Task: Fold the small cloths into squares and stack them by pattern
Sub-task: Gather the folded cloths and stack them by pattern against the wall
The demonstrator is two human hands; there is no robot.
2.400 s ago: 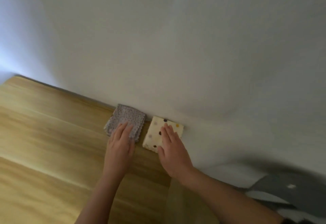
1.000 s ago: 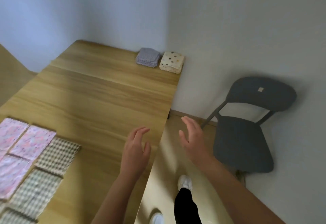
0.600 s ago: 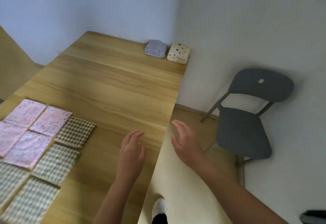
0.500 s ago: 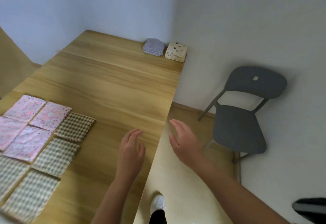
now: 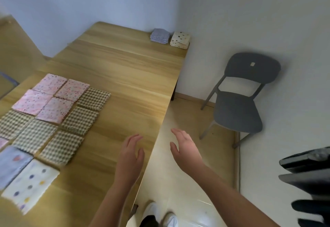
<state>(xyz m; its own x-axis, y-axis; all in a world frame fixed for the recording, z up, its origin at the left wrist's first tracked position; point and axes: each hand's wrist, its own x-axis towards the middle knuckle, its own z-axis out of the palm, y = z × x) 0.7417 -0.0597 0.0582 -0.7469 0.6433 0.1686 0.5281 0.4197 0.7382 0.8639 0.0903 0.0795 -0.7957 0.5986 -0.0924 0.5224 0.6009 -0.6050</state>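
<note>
Your long light-brown surface shows smooth wood grain with a faint sheen; the pink speckled cloth squares and brown-checked cloth squares on it look soft and matt, edges pinked. The dark grey moulded chair looks like matt plastic, and the pale floor is glossy.
</note>
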